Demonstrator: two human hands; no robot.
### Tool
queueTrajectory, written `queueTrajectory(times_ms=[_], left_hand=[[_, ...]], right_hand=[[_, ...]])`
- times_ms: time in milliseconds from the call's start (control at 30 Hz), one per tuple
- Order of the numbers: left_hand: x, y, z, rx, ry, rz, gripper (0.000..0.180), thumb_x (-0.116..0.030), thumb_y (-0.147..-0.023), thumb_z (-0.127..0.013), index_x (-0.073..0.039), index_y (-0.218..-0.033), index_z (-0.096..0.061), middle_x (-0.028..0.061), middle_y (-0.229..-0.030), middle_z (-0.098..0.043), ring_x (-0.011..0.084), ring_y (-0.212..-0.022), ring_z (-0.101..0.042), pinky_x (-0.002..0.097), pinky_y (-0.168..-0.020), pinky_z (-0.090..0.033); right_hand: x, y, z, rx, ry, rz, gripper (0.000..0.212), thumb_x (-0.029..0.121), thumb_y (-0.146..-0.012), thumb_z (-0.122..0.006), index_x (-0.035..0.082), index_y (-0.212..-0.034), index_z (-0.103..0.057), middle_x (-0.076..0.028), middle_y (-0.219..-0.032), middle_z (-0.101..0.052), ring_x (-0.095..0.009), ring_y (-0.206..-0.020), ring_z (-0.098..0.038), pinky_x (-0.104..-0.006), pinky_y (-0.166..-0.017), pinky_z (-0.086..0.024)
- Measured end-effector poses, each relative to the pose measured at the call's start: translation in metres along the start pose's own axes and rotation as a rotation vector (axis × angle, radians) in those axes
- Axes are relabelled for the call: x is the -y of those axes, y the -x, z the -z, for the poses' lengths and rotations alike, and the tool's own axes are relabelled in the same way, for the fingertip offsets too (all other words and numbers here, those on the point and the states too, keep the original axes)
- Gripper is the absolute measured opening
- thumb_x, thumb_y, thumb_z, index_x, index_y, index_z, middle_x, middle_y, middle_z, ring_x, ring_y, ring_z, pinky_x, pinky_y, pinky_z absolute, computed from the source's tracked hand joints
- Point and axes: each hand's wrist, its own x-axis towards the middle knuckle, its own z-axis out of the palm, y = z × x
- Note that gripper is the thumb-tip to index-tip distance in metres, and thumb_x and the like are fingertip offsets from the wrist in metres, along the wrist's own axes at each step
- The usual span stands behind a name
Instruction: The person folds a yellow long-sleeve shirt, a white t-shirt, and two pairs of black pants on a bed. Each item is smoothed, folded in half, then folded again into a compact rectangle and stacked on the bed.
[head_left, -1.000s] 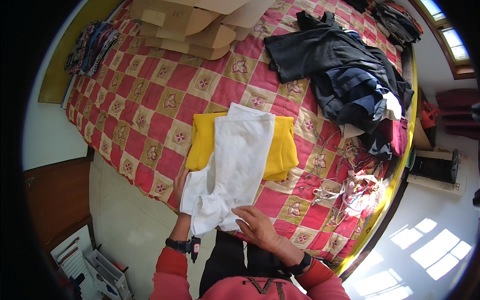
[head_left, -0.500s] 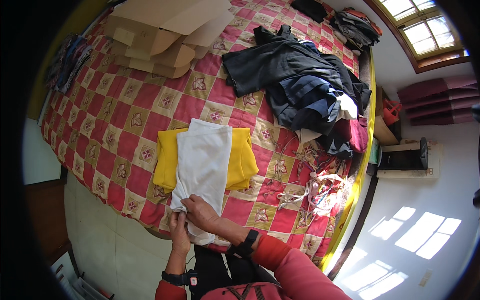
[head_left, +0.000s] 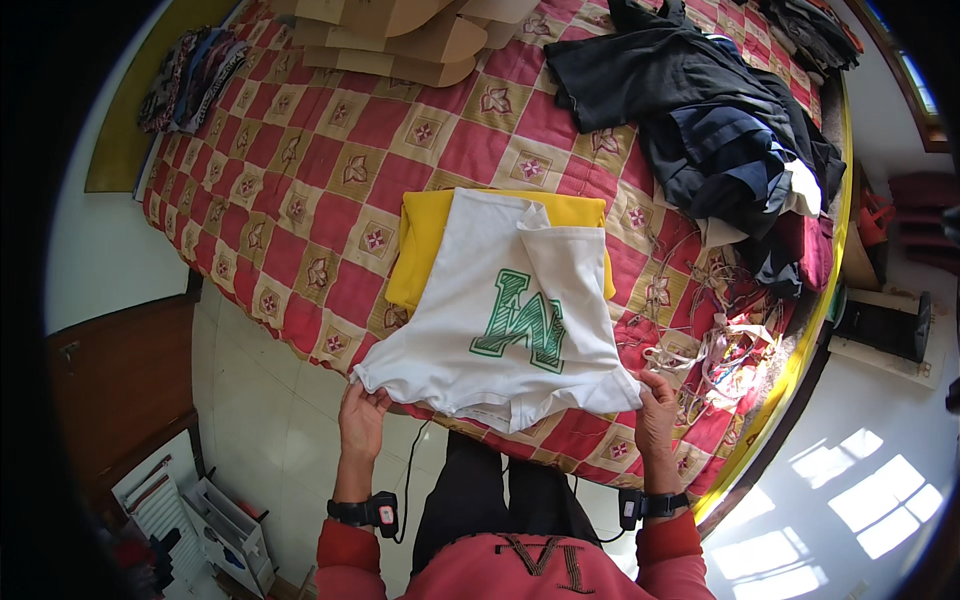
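A white T-shirt (head_left: 450, 300) with a large green print lies spread at the bed's near edge. Beneath its far part is a folded yellow garment (head_left: 422, 250), showing on both sides. My left hand (head_left: 361, 422) pinches the shirt's near left corner. At the near right corner, my right hand (head_left: 656, 412) has its fingers closed on the white cloth. Between my hands the shirt's near edge hangs in loose folds, and its far right part is folded over.
Dark clothes (head_left: 690, 120) are heaped on the checked bedspread (head_left: 330, 230) at the right. Tangled cords and straps (head_left: 730, 360) lie nearer me. Flattened cardboard (head_left: 390, 40) rests at the far side, and folded clothes (head_left: 190, 80) sit at the far left.
My hands, together at the folded shirt's near left corner before, are now wide apart. The shirt has been opened out, showing its green print. The view has shifted, so bed things appear farther right.
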Motion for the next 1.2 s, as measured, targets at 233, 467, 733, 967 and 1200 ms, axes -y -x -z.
queueTrajectory(times_ms=[233,467,733,967,1200], left_hand=[[-0.001,0.012,0.037,0.033,-0.422,0.108,0.03,-0.021,-0.092,-0.053,-0.007,-0.119,-0.055,0.0053,-0.107,-0.061,0.0157,-0.093,-0.058,0.0297,-0.078,-0.049],[-0.005,-0.012,0.011,0.168,-1.224,-0.21,0.046,-0.013,-0.091,-0.058,0.0,-0.133,-0.047,0.0159,-0.122,-0.055,0.0225,-0.103,-0.058,0.0324,-0.088,-0.048],[-0.016,-0.092,-0.071,0.027,-1.176,-0.687,0.051,-0.023,-0.091,-0.062,0.003,-0.133,-0.047,0.019,-0.121,-0.057,0.0274,-0.115,-0.054,0.0346,-0.098,-0.043],[-0.035,-0.173,-0.122,0.066,-1.147,-0.415,0.064,-0.038,-0.083,-0.07,0.005,-0.126,-0.052,0.0227,-0.117,-0.057,0.0315,-0.109,-0.056,0.0368,-0.094,-0.045],[-0.017,-0.178,-0.138,0.071,-1.204,-0.49,0.061,-0.037,-0.075,-0.077,0.003,-0.116,-0.055,0.022,-0.113,-0.056,0.0345,-0.107,-0.053,0.0407,-0.094,-0.044]], right_hand=[[-0.026,0.038,0.065,-0.207,0.38,-0.009,0.027,-0.003,-0.083,-0.054,-0.002,-0.108,-0.062,-0.01,-0.103,-0.066,-0.018,-0.095,-0.062,-0.0288,-0.087,-0.048],[-0.042,0.035,0.056,-0.168,0.944,0.211,0.039,0.016,-0.084,-0.063,-0.002,-0.118,-0.056,-0.018,-0.115,-0.059,-0.03,-0.109,-0.055,-0.0381,-0.098,-0.041],[-0.003,-0.011,-0.043,-0.059,1.108,0.733,0.046,0.005,-0.084,-0.061,0.002,-0.129,-0.05,-0.019,-0.128,-0.052,-0.034,-0.119,-0.048,-0.0421,-0.104,-0.036],[0.03,-0.111,-0.138,0.014,1.172,0.753,0.051,0.022,-0.084,-0.065,0.003,-0.129,-0.051,-0.019,-0.12,-0.057,-0.037,-0.11,-0.053,-0.0448,-0.097,-0.04],[0.038,-0.144,-0.181,-0.019,1.303,0.413,0.067,0.042,-0.079,-0.071,0.002,-0.128,-0.05,-0.02,-0.117,-0.057,-0.037,-0.112,-0.051,-0.0471,-0.094,-0.042]])
